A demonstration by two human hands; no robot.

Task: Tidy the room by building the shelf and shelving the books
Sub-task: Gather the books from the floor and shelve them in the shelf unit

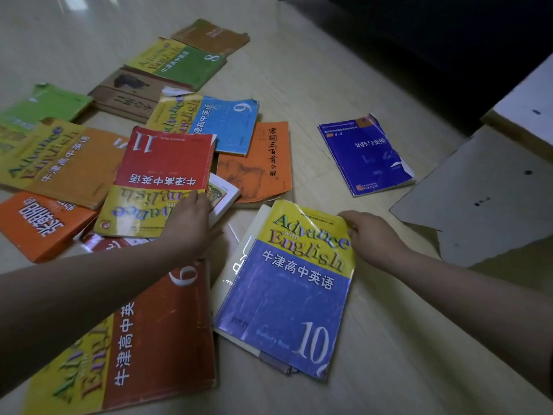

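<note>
The right hand (371, 235) pinches the top right corner of the blue book (287, 301), fingers curled on its edge. The left hand (191, 223) lies on the bottom corner of the red book (167, 157), thumb sticking out; I cannot tell if it grips. The blue book is at the lower middle, flat on a white book (236, 265) on the floor (389, 354). Its long side runs up the frame, leaning a bit right, words the right way up.

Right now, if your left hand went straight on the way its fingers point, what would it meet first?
Probably the small white book poking out from under the red book 11 that the left hand rests on; depth is unclear.
</note>
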